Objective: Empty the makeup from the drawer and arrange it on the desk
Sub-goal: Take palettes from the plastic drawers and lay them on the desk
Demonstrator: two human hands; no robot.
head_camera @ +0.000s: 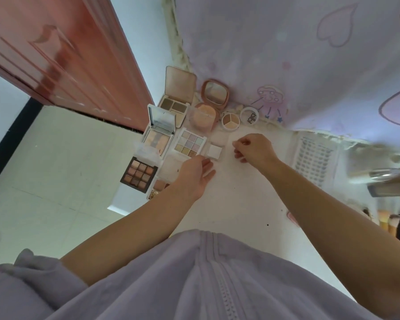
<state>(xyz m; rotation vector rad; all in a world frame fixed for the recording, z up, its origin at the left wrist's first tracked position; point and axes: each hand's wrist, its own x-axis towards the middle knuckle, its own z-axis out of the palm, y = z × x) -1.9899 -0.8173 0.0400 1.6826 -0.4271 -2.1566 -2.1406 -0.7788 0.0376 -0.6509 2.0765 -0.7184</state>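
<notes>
Open makeup cases crowd the far left corner of the white desk (240,199): a brown nine-pan palette (139,174), a pastel nine-pan palette (188,143), a mirrored palette (158,132), a brown contour palette (176,105) and a round pink mirror compact (215,92). A small white square compact (214,151) lies beside the pastel palette. My left hand (194,175) is flat, with its fingertips at that compact's near edge. Just right of the compact, my right hand (252,148) has its fingers curled in a pinch; whether it holds anything is unclear.
A peach puff case (202,116), a three-colour pot (231,120) and its white lid (249,115) stand by the wall. A false-lash tray (314,158) lies to the right, with a bottle (379,175) and brushes (393,224) beyond. A pink door (67,54) stands at left.
</notes>
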